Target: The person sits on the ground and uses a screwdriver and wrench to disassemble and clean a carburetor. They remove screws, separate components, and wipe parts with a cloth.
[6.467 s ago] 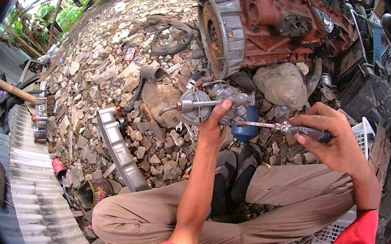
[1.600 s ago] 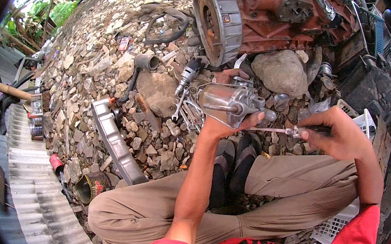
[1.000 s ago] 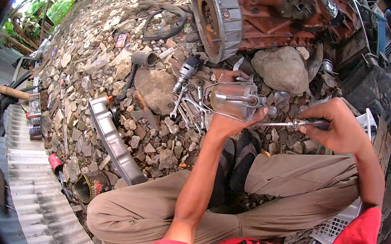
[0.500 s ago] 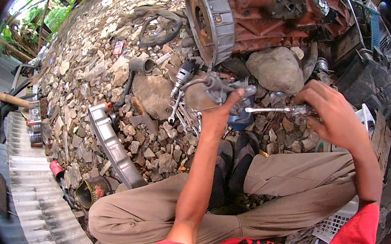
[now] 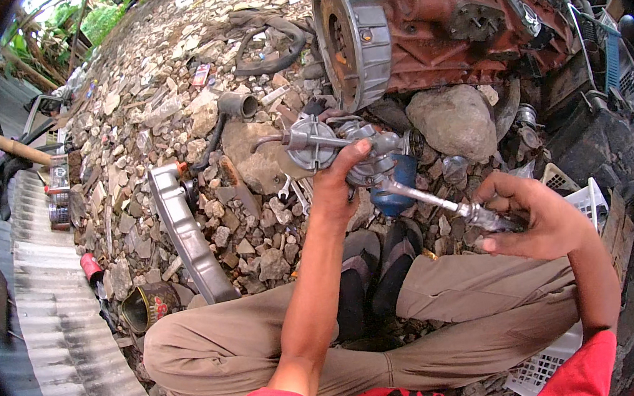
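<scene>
My left hand (image 5: pixel 340 182) is closed around a grey cast-metal housing (image 5: pixel 316 140) with a round cover and a thin bent pipe, its thumb lying across the top. A blue canister (image 5: pixel 396 190) shows just below the housing; I cannot tell whether the two are joined. From the housing a chrome-shafted hand tool (image 5: pixel 435 199) slants down to the right. My right hand (image 5: pixel 531 216) has its fingers and thumb curled loosely about the tool's thicker handle end. Where the tool's tip meets the housing is partly hidden.
A rust-red engine block (image 5: pixel 432 39) with a grey bell housing stands ahead, beside a large stone (image 5: pixel 451 123). Several spanners (image 5: pixel 293 189) lie on rubble. A silver metal cover (image 5: pixel 191 238) is on the left, near corrugated sheeting (image 5: pixel 57 302). White crates (image 5: pixel 551 363) stand at the right.
The housing has turned in my left hand, now showing its round cover more fully. My right hand has swung down toward me, taking the tool from nearly level to slanted.
</scene>
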Action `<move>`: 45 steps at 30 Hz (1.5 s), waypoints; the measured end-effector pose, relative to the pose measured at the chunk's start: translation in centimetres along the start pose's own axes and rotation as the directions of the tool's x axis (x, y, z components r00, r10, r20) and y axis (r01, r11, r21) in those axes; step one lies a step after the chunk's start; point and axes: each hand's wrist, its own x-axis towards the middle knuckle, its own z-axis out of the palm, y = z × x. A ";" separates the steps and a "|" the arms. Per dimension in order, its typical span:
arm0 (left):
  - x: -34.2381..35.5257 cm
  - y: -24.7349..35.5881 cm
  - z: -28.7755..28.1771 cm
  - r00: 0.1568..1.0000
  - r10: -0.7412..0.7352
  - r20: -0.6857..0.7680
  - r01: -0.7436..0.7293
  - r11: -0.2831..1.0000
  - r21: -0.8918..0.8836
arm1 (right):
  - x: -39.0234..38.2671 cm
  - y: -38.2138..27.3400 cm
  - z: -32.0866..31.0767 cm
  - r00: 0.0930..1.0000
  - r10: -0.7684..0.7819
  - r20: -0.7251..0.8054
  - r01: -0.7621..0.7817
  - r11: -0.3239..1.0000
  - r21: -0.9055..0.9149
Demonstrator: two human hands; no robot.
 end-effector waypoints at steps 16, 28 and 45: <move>0.2 -0.8 0.0 0.996 0.026 0.087 -0.028 0.999 0.027 | 0.2 -0.8 0.8 0.995 0.090 -0.046 -0.094 0.993 -0.078; 0.0 -0.8 0.3 0.992 0.097 0.084 -0.108 0.985 0.133 | 0.3 -1.3 0.5 0.976 0.216 -0.007 -0.216 0.975 -0.057; 0.2 -1.5 0.3 0.991 0.103 0.090 -0.116 0.981 0.154 | 0.4 1.2 0.7 0.996 -0.031 -0.078 0.013 0.975 -0.223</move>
